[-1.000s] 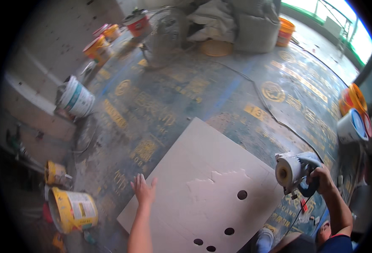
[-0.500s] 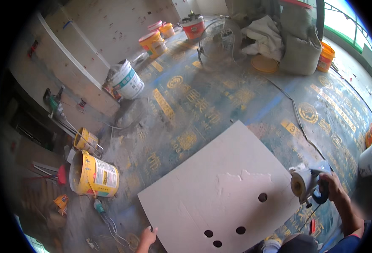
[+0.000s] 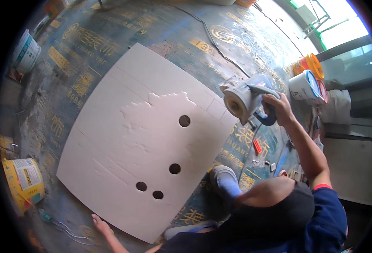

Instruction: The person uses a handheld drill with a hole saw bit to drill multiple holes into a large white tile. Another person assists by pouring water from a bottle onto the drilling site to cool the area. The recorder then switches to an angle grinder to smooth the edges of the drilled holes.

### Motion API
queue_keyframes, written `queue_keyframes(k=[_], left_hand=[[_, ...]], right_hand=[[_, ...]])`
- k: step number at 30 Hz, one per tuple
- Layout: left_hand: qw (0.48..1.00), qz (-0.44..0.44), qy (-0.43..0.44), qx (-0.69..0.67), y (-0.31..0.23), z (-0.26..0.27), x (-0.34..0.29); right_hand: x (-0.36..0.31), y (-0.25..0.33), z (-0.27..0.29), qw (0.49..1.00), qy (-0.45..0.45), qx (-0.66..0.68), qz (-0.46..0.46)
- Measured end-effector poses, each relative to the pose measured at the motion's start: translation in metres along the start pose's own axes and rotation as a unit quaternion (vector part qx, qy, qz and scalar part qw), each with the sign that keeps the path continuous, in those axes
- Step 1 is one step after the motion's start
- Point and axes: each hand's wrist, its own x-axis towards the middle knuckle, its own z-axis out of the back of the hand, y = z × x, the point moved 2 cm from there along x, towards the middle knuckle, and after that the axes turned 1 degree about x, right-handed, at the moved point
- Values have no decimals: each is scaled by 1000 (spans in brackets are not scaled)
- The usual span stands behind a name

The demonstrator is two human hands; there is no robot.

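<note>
A large pale tile [image 3: 110, 126] with several round dark holes lies in front of me, an irregular glossy patch across its middle. At its lower left edge, my left hand [image 3: 103, 225] is closed on the rim, the fingers partly hidden. My right hand [image 3: 280, 109] is wrapped around the dark handle of a handheld circular saw [image 3: 240, 101]. The saw is at the right corner of the tile, its round housing facing the tile; whether the blade touches it I cannot tell. Thin lines are marked on the tile near the saw.
A power cord [image 3: 219, 50] runs across the printed floor covering. A red tool [image 3: 257, 146] lies right of the tile, near my foot [image 3: 224, 177]. White and orange buckets [image 3: 304, 84] stand at right; a yellow bucket [image 3: 25, 181] and a green-handled tool [image 3: 47, 217] are at left.
My view has turned to the right and down, so the tile and saw appear farther left and higher. Both hands keep their holds; the saw remains by the tile's right corner.
</note>
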Motion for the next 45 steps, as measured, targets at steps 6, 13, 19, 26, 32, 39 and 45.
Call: queue_keyframes(k=[6, 13, 19, 26, 32, 39, 45], left_hand=[[988, 56, 86, -117, -3, 3, -24], [978, 64, 132, -150, 7, 10, -33], [979, 65, 145, -127, 17, 10, -38], [974, 70, 167, -134, 14, 9, -43], [982, 52, 152, -97, 15, 10, -44], [976, 57, 176, -112, 9, 11, -46], [974, 58, 190, -112, 3, 3, -52]], right_hand=[[24, -16, -7, 998, 32, 8, 50], [56, -29, 3, 992, 97, -16, 76], [67, -34, -2, 990, 116, -1, 81], [73, -42, 3, 989, 123, -47, 69], [71, -43, 1, 990, 112, -49, 73], [74, -48, 2, 988, 112, -68, 81], [74, -49, 4, 987, 106, -87, 85]])
